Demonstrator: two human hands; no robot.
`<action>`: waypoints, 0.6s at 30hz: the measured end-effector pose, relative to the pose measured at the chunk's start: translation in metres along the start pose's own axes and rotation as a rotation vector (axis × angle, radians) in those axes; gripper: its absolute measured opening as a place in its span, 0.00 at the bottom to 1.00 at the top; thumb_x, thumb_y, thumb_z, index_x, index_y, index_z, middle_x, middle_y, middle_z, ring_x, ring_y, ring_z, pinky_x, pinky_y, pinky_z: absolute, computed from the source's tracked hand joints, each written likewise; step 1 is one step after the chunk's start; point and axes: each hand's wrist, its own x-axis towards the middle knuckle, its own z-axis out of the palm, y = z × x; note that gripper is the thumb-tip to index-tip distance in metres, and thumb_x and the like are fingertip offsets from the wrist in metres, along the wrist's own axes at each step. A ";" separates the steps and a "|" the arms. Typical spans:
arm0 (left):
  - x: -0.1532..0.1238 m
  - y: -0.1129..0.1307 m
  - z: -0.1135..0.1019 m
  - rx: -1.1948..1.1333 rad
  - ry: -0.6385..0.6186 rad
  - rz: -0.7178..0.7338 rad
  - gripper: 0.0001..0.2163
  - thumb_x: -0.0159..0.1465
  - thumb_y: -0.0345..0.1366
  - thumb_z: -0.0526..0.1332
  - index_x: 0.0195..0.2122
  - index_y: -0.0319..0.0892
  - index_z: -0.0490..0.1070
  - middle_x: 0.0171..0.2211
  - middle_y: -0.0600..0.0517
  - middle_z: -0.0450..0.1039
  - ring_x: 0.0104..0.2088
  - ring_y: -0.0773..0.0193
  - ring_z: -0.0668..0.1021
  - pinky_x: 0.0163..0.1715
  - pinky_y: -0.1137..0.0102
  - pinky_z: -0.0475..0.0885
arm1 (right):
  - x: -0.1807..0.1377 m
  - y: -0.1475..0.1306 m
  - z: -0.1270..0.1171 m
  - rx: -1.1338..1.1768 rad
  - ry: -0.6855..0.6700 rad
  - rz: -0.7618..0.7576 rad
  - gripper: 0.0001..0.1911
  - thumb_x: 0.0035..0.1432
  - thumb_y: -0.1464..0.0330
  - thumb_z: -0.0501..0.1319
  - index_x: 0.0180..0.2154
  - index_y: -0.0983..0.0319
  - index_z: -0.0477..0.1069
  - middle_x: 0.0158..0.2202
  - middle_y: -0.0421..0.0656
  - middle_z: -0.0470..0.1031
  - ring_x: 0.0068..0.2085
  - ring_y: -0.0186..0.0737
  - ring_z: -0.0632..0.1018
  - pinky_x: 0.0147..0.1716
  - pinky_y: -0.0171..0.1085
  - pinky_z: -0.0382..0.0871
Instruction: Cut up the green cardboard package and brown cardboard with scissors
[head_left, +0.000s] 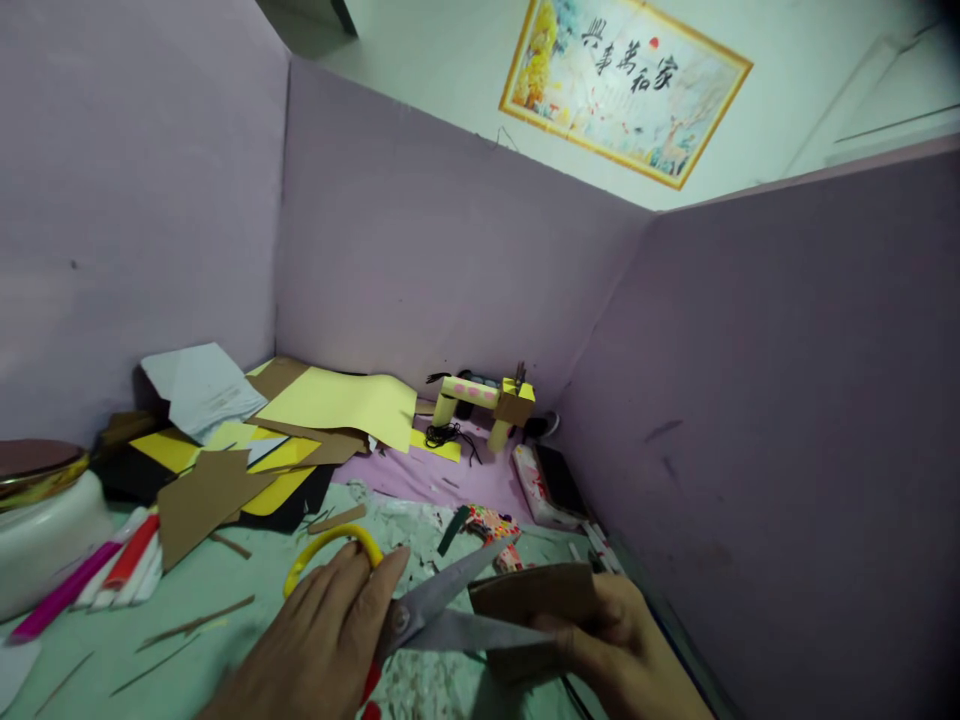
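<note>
Left hand (322, 620) wrapped round the yellow-and-red handles of the scissors (401, 618), blades spread, the lower one lying across the face of a brown cardboard piece (536, 595) that the right hand (622, 635) pinches, low over the near part of the green-covered bench (199, 580). Farther back, a yellow-and-brown four-legged figure (471, 392) stands near the purple wall (450, 250), right of a large yellow sheet (341, 400).
</note>
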 end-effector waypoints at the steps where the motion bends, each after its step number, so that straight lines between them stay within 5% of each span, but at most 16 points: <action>1: 0.002 0.003 -0.002 0.030 -0.012 0.029 0.29 0.57 0.27 0.49 0.62 0.49 0.56 0.52 0.44 0.71 0.50 0.49 0.73 0.48 0.57 0.70 | 0.000 0.000 0.001 0.002 0.005 0.000 0.15 0.50 0.62 0.65 0.42 0.57 0.78 0.23 0.42 0.79 0.24 0.38 0.79 0.26 0.33 0.75; 10: 0.011 0.026 -0.012 0.072 -0.060 0.032 0.27 0.58 0.25 0.46 0.60 0.37 0.58 0.47 0.37 0.72 0.46 0.49 0.73 0.45 0.56 0.69 | -0.001 0.005 0.007 0.004 -0.004 -0.054 0.14 0.49 0.68 0.66 0.41 0.54 0.78 0.22 0.38 0.78 0.26 0.35 0.79 0.27 0.29 0.73; 18: 0.006 0.012 -0.007 0.037 -0.093 0.068 0.28 0.60 0.26 0.46 0.63 0.45 0.51 0.46 0.43 0.74 0.41 0.52 0.76 0.41 0.60 0.72 | -0.002 0.011 0.007 0.017 0.016 -0.016 0.09 0.51 0.63 0.64 0.33 0.59 0.79 0.23 0.40 0.75 0.25 0.33 0.75 0.26 0.30 0.70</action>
